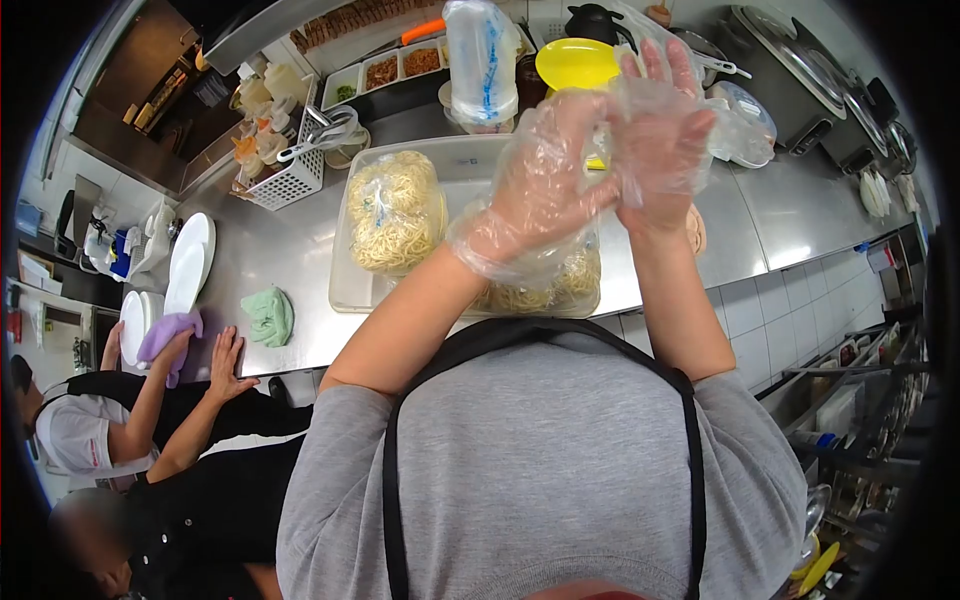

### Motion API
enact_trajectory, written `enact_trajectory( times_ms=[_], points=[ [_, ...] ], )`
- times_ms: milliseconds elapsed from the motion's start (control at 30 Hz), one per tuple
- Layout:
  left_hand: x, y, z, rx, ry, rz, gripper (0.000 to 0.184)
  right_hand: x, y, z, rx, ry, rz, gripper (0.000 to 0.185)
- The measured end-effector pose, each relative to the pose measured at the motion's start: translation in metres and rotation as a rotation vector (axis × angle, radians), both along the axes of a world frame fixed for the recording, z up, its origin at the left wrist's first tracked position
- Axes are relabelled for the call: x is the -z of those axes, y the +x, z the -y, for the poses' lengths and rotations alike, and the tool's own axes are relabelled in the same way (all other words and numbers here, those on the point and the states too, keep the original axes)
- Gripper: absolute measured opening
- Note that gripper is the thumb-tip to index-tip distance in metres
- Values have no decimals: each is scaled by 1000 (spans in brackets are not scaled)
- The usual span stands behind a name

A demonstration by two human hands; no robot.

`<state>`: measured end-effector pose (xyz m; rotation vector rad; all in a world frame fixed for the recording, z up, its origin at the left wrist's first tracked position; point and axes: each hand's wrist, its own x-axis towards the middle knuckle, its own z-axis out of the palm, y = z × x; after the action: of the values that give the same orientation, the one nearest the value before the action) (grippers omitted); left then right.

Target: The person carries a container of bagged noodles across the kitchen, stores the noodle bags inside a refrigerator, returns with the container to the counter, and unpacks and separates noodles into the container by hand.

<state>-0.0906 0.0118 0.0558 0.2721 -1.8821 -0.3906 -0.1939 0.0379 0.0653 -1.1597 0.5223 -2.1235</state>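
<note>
My left hand (545, 175) wears a clear plastic glove and reaches toward my right wrist and palm, its fingers partly behind loose plastic. My right hand (662, 140) is raised with its fingers spread, and clear plastic hangs around its palm and fingers. Below and left of my hands is a pale rectangular tub (345, 225). Inside it lies a clear bag of yellow noodles (395, 215), and more noodles (540, 285) show under my left forearm. Behind my hands stands a yellow round lid or plate (575, 65).
A white basket of bottles (290, 180) and a green cloth (268, 316) are on the steel counter (270, 240). At the left, two people stand by white plates (190, 262), one holding a purple cloth (168, 345). A tall plastic-wrapped container (481, 70) stands behind the tub.
</note>
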Motion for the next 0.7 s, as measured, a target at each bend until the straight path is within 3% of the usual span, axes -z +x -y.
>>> enact_trajectory(
  times_ms=[100,200,267,367,500,567,667,700],
  points=[
    [0,-1,15,-196,-117,35,24,8,10,3,26,-65,-159,82],
    [-9,4,18,-241,-165,264,20,11,17,-1,-27,-14,-197,80],
    [-9,7,13,-257,-82,556,26,11,11,2,-63,-37,-175,76],
    [10,7,-3,-76,-275,424,26,1,-1,2,36,24,-95,60],
    [13,8,-15,-73,-178,511,30,4,-5,10,92,99,-79,59],
    [4,18,-13,-75,-263,343,32,7,-9,11,17,207,-159,61],
    [-16,25,-17,-102,-289,431,30,4,-7,12,-150,199,-118,65],
    [-16,24,-17,-99,-290,433,30,2,-8,16,-212,278,6,74]
  ],
)
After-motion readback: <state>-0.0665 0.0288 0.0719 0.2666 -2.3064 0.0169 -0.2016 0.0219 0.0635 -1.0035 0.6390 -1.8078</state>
